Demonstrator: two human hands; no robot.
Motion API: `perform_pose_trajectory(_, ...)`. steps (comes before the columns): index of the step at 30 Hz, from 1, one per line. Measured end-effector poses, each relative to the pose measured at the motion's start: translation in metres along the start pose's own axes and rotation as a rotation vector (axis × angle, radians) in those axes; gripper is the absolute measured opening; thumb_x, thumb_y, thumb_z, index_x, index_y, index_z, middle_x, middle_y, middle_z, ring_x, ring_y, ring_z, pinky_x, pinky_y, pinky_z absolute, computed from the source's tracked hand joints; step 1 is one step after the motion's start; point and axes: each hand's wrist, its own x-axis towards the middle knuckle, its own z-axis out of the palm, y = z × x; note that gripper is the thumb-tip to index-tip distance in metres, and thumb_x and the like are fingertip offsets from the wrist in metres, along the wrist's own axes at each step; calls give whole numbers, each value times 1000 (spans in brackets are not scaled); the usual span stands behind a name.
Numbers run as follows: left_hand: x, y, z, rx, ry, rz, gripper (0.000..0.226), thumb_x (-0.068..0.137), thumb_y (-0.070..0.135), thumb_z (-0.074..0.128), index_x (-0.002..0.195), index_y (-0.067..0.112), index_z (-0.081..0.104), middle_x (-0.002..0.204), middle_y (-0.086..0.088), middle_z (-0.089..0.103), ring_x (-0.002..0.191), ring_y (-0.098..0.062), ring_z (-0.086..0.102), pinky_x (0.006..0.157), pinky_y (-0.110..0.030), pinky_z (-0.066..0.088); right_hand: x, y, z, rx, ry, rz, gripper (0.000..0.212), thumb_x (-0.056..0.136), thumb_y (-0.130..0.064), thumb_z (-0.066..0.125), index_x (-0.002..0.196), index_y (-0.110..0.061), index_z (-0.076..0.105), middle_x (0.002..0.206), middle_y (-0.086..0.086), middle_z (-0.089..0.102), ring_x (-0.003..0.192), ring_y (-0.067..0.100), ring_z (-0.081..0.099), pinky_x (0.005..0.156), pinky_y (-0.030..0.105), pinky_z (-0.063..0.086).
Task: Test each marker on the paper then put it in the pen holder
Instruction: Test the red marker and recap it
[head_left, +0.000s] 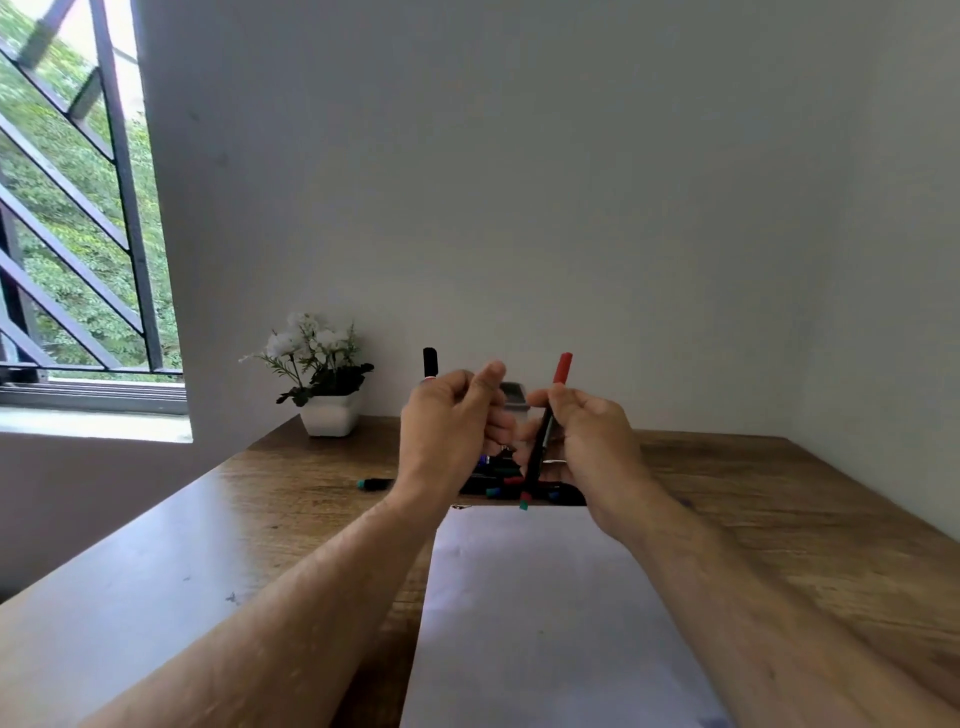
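Both hands are raised above the far part of the wooden table (779, 499). My left hand (447, 421) grips a black marker (429, 362) whose end sticks up above the curled fingers. My right hand (587, 436) pinches a red-capped marker (562, 367); its dark body slants down past the palm to a teal end. Behind the hands, a pile of several dark markers (501, 480) lies on the table, mostly hidden. A grey pen holder (511, 391) shows between the hands, largely covered. The white paper (545, 597) lies below my forearms.
One marker with a teal end (374, 484) lies apart, left of the pile. A white pot of white flowers (324, 384) stands at the back left against the wall. A barred window (78, 234) is at the left.
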Motion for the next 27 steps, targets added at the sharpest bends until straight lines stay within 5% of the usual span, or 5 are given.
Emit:
perform_pose_trajectory(4,4,-3,-2,-50,-24,7,25,91,39,64,86,16,74,72,-1,74,62,-13,66,57,-24,54,-2,-2,-1,-146,-24,-47,30,107,-29,39,103,-17,67,69,7,52,51,15,46,43,27,43)
perform_pose_trajectory(12,8,-8,-10,-233,-74,-142,29,88,32,68,86,5,76,79,-17,72,63,-17,65,59,-22,55,-4,3,2,-468,-17,-196,38,99,-38,56,64,-23,65,42,-11,55,33,0,45,44,15,35)
perform_pose_trajectory(15,10,-9,-11,-307,-103,-178,37,80,36,72,91,1,76,75,-15,71,57,-14,63,58,-21,56,-5,1,1,-569,10,-298,33,97,-37,59,73,-19,71,47,-11,58,36,-4,49,41,7,33)
perform_pose_trajectory(23,11,-2,-11,-465,-93,-184,21,91,21,67,92,2,73,78,-12,74,63,-13,68,59,-21,59,-6,-3,-4,-670,69,-381,45,91,-51,60,55,-23,59,42,-15,54,36,4,48,40,10,31)
perform_pose_trajectory(27,15,-3,-15,-433,4,-165,18,91,21,68,92,4,73,81,-12,75,71,-17,72,61,-22,60,-7,4,-1,-646,27,-282,39,96,-46,56,69,-23,69,63,1,69,53,12,63,53,24,49)
